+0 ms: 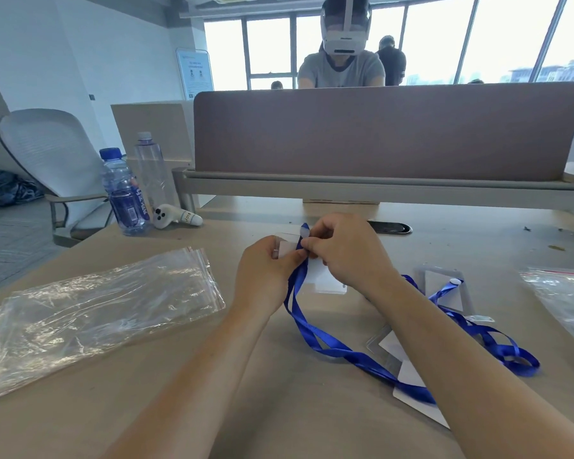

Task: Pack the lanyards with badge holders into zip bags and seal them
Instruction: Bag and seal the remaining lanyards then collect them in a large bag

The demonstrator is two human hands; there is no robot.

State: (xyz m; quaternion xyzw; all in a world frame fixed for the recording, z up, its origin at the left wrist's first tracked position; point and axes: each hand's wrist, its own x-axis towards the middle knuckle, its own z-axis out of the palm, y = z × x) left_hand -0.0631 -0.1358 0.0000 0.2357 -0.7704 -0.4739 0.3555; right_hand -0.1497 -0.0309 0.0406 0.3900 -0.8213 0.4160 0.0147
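My left hand (266, 272) grips the left edge of a clear badge holder (322, 276) lifted a little above the desk's middle. My right hand (347, 251) pinches the blue lanyard (307, 329) at its white clip on the holder's top edge. The ribbon hangs down and trails right across the desk under my right forearm. A stack of empty clear zip bags (96, 313) with red seal lines lies flat to the left. More badge holders (444, 288) with blue lanyards (511, 352) lie tangled to the right.
Two plastic bottles (126, 193) and a white controller (174, 217) stand at the back left. A brown divider panel (388, 130) closes the desk's far side, with a person in a headset behind it. Another zip bag (567, 299) lies at the right edge. An office chair (50, 160) stands left.
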